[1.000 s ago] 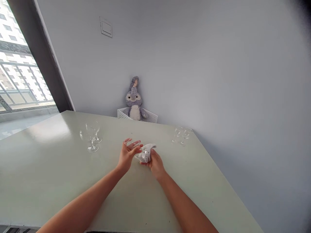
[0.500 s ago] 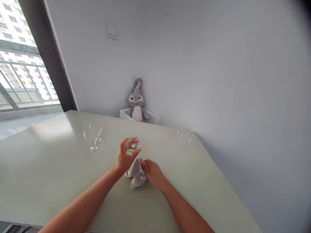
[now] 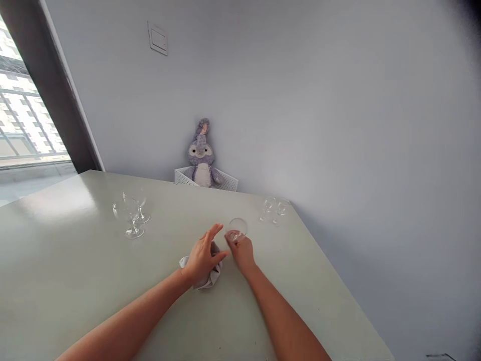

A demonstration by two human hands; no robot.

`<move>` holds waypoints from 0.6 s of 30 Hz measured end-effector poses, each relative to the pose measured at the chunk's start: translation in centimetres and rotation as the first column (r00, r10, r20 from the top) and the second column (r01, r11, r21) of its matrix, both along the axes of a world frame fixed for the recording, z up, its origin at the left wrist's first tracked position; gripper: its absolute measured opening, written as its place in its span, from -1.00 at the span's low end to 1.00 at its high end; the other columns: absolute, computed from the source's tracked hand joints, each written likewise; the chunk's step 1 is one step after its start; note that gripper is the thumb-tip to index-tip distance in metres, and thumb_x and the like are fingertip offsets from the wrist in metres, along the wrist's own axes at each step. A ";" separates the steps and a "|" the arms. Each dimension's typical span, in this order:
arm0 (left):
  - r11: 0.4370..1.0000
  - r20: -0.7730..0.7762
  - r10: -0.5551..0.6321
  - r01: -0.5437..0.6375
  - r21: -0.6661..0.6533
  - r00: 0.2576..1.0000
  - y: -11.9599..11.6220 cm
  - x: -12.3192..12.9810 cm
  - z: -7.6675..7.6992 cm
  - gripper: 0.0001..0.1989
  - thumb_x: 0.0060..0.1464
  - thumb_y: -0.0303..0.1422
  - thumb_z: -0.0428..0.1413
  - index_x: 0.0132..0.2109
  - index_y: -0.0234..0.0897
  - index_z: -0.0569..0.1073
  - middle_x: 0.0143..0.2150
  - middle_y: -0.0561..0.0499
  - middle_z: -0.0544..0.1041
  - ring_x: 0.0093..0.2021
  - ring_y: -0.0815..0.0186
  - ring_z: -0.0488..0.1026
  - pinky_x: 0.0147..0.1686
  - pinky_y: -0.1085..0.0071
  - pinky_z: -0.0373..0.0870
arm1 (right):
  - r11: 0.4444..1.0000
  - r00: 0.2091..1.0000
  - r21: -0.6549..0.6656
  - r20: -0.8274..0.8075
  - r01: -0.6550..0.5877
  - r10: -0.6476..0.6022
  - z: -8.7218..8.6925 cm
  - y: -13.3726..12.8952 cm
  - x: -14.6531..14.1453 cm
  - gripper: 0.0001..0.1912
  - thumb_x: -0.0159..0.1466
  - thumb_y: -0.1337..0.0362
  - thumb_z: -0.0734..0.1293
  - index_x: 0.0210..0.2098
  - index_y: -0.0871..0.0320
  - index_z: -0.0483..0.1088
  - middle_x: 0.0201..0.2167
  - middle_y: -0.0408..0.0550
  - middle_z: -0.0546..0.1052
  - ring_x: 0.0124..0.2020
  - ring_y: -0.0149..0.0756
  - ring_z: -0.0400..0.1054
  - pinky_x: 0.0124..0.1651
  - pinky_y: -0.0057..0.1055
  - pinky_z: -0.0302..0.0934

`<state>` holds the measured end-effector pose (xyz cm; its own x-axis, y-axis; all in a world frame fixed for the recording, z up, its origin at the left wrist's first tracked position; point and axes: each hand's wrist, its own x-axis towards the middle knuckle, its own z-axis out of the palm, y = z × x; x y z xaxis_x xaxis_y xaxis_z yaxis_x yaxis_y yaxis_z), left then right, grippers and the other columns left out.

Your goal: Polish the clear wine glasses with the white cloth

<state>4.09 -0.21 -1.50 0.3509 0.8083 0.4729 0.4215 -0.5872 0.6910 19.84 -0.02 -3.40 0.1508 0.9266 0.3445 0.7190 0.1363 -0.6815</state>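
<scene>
The glass is gripped by the right hand, at its 12 o'clock. The left hand is spread over the cloth, at 7 o'clock from the glass. Should the one-handed grip be loosened, the smooth glass could be dropped.

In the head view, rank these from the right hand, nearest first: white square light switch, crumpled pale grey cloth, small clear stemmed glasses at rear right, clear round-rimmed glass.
1. Clear round-rimmed glass: in the right hand's grip.
2. Crumpled pale grey cloth: to its left, partly hidden.
3. Small clear stemmed glasses: ahead, rightward.
4. White square light switch: far left, high up.
</scene>
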 end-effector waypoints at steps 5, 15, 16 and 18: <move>0.939 0.032 -0.008 0.019 -0.343 0.999 1.1 -0.2 -0.4 -0.52 0.04 -0.15 -0.05 0.11 -0.11 0.11 0.00 -0.05 0.41 -0.06 0.29 0.38 -0.09 0.31 0.28 | 0.949 0.955 -0.124 -0.033 0.288 -0.294 -0.7 2.4 5.7 -0.64 0.18 0.09 0.12 -0.35 0.19 0.43 -0.33 0.04 0.51 -0.28 -0.19 0.36 -0.24 -0.38 0.15; 0.894 0.066 0.024 0.008 -0.449 0.998 2.0 -0.8 -0.8 -0.54 0.04 -0.09 -0.10 0.07 -0.13 0.16 -0.07 -0.05 0.46 -0.20 0.30 0.42 -0.18 0.36 0.27 | 0.820 0.853 -0.259 0.034 0.511 -0.521 -1.4 3.5 12.2 -0.67 0.16 0.15 0.11 -0.24 0.18 0.39 -0.25 0.08 0.48 -0.26 -0.16 0.35 -0.35 -0.39 0.12; 0.895 0.064 0.024 0.007 -0.447 0.998 2.1 -0.7 -0.9 -0.54 0.04 -0.09 -0.10 0.07 -0.13 0.16 -0.07 -0.04 0.46 -0.20 0.30 0.42 -0.18 0.36 0.27 | 0.811 0.845 -0.262 0.037 0.523 -0.533 -1.5 3.6 12.5 -0.68 0.16 0.16 0.11 -0.26 0.17 0.39 -0.27 0.08 0.48 -0.27 -0.17 0.35 -0.36 -0.40 0.12; 0.895 0.057 0.026 0.003 -0.445 0.998 2.2 -0.7 -1.0 -0.54 0.04 -0.08 -0.10 0.07 -0.14 0.16 -0.07 -0.04 0.45 -0.21 0.31 0.41 -0.19 0.36 0.27 | 0.795 0.829 -0.264 0.034 0.547 -0.559 -1.6 3.7 13.2 -0.70 0.15 0.17 0.12 -0.31 0.17 0.39 -0.31 0.07 0.48 -0.29 -0.16 0.35 -0.38 -0.39 0.12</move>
